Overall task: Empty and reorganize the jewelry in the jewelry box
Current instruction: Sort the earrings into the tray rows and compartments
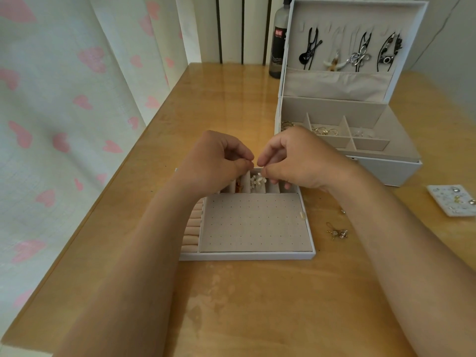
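Observation:
A white removable tray (247, 255) lies in front of me with a dotted beige earring panel (255, 222) and padded ring rolls (192, 228). My left hand (216, 161) and my right hand (296, 158) hover over its far slots, fingertips pinched together and almost meeting; whatever tiny thing they pinch is too small to make out. Below them a white flower piece (257, 180) and an orange piece (242, 186) sit in the slots. The open jewelry box (386, 171) stands at the right, with several necklaces (358, 51) hanging in its lid and gold pieces (324, 130) in its compartments.
Gold earrings (336, 231) lie loose on the wooden table (257, 305) right of the tray. A white earring card (453, 203) rests near the right edge. A dark bottle (278, 39) stands behind the box. A heart-patterned curtain (64, 124) hangs along the left.

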